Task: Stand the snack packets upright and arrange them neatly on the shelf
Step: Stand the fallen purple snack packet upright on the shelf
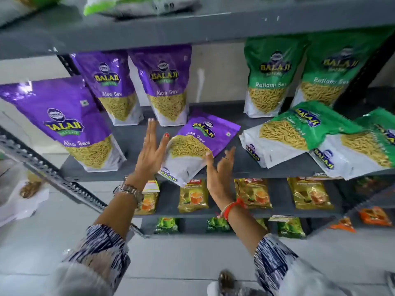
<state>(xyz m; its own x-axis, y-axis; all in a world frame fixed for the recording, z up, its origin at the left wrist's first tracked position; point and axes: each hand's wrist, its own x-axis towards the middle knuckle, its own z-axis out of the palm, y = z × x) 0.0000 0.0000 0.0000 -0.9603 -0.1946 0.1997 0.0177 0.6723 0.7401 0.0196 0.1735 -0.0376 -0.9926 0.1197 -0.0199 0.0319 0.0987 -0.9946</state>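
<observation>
Nearest the camera, the left hand (150,150) and right hand (220,169), both with fingers spread flat and gripping nothing, flank the toppled purple foil Aloo Sev packet (193,146), which lies tilted on the grey metal shelf (132,137), its white bottom jutting over the front edge. The left palm rests against its left edge; the right thumb touches its lower right side. Left of that packet one purple packet (64,122) stands upright, behind it two more (136,84); to its right two green Ratlami Sev packets (303,133) lie fallen before two upright ones (299,75).
</observation>
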